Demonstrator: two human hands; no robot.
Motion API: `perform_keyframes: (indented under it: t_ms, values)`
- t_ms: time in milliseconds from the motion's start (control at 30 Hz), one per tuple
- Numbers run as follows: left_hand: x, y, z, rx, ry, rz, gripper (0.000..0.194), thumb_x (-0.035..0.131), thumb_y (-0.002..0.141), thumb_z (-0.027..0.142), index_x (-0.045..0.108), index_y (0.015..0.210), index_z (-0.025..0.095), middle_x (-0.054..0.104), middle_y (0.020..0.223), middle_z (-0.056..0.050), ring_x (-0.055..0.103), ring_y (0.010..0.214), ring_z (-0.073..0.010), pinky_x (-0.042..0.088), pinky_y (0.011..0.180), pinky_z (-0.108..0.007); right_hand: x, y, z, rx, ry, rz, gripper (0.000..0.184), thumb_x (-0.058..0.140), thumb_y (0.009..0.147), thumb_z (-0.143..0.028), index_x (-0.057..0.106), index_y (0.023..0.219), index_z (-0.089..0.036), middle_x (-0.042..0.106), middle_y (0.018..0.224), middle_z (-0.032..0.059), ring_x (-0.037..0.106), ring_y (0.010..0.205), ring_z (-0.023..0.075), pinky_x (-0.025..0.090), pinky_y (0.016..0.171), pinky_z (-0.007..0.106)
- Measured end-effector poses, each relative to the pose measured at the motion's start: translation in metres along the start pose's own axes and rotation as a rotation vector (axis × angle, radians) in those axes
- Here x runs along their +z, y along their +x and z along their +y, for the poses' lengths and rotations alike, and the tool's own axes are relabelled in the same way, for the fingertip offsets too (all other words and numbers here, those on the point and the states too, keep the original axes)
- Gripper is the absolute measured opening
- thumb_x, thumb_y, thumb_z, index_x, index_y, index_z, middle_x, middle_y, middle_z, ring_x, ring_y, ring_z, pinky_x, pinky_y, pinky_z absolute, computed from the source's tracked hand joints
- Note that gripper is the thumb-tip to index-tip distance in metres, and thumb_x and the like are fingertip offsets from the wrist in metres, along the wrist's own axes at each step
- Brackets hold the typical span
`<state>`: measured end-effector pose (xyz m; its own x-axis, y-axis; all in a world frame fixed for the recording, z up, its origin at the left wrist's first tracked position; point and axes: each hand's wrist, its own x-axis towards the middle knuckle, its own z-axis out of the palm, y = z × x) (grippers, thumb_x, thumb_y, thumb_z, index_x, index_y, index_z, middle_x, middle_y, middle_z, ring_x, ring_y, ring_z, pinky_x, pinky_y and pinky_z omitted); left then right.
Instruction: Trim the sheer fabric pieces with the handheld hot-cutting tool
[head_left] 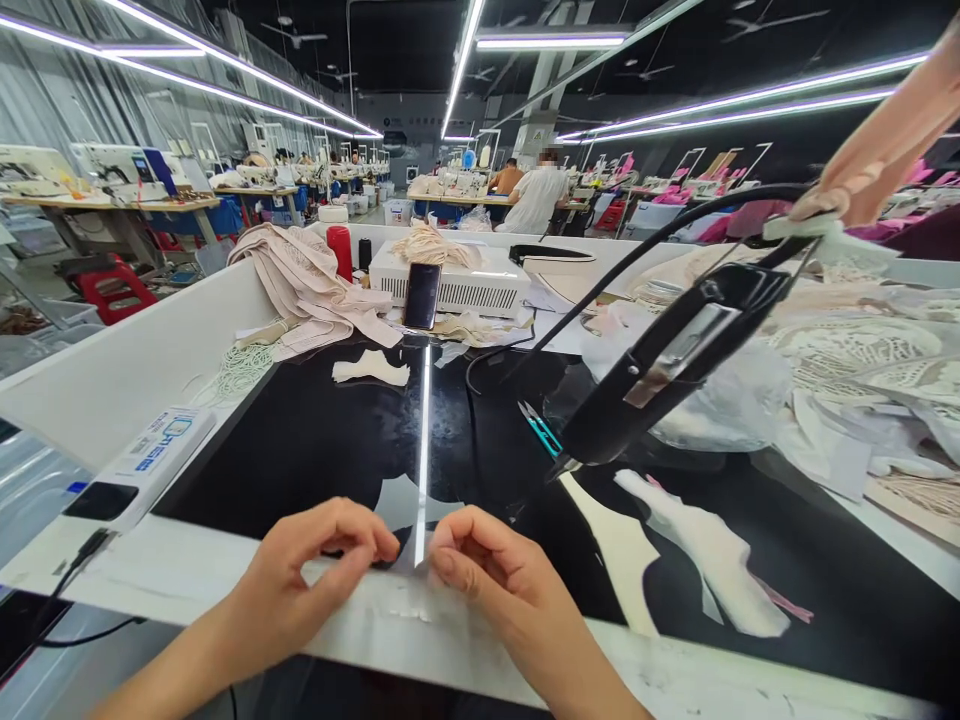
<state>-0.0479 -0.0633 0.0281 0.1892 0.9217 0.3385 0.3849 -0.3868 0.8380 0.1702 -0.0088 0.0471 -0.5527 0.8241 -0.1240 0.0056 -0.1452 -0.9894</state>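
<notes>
My left hand [326, 560] and my right hand [499, 570] are close together over the table's front edge, each with thumb and fingers drawn into a pinch. Between and behind them lies a thin, greyish, see-through piece [397, 500] with a notched outline, on the black mat [300, 440]. Whatever is between the fingertips is too thin to make out. To the right of my right hand lies a cream cut piece [615, 545], and beyond it a white layered piece [712, 560] with a pink strip.
A black handheld tool [660, 360] hangs tilted on the right, its tip near teal thread snips [540, 430]. Behind stand a phone [421, 295], a white vented box [465, 280] and draped beige fabric [307, 285]. Plastic bags [720, 400] and lace pile up at right; a white box [154, 455] lies left.
</notes>
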Motion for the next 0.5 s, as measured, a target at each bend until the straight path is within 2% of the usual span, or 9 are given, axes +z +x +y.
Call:
perform_keyframes:
  t_ms: [100,233,333,500]
  values:
    - [-0.001,0.006,-0.012,-0.019,0.343,0.057,0.016,0.048,0.1,0.02,0.063,0.098,0.023,0.071,0.092,-0.001,0.068,0.082,-0.0156,0.056,0.074,-0.025,-0.005,0.002,-0.005,-0.035,-0.109,-0.041,0.026,0.068,0.087,-0.043,0.064,0.077,-0.019,0.054,0.065,-0.0038,0.046,0.063,0.0113,0.039,0.063,0.023]
    - [-0.003,0.018,-0.03,0.236,0.614,-0.093,0.022,0.045,0.101,0.016,0.065,0.109,0.02,0.071,0.11,-0.007,0.067,0.104,-0.0204,0.053,0.098,-0.036,-0.008,0.004,-0.007,-0.034,-0.198,-0.075,0.021,0.066,0.089,-0.039,0.068,0.082,-0.02,0.053,0.065,-0.0039,0.045,0.061,0.0107,0.039,0.062,0.023]
    - [-0.007,0.026,-0.038,0.324,0.657,-0.205,0.026,0.045,0.101,0.013,0.066,0.115,0.019,0.072,0.116,-0.007,0.066,0.111,-0.0204,0.044,0.113,-0.044,-0.008,0.005,-0.006,-0.009,-0.187,-0.096,0.021,0.067,0.088,-0.04,0.07,0.084,-0.02,0.056,0.066,-0.003,0.045,0.06,0.0103,0.039,0.059,0.022]
    - [-0.016,0.033,-0.035,0.196,0.522,-0.282,0.03,0.048,0.1,0.015,0.067,0.121,0.024,0.071,0.125,-0.006,0.061,0.123,-0.0208,0.033,0.12,-0.045,-0.007,0.008,-0.006,0.041,-0.107,-0.103,0.032,0.071,0.085,-0.05,0.071,0.084,-0.018,0.055,0.063,-0.0028,0.043,0.055,0.0089,0.037,0.053,0.022]
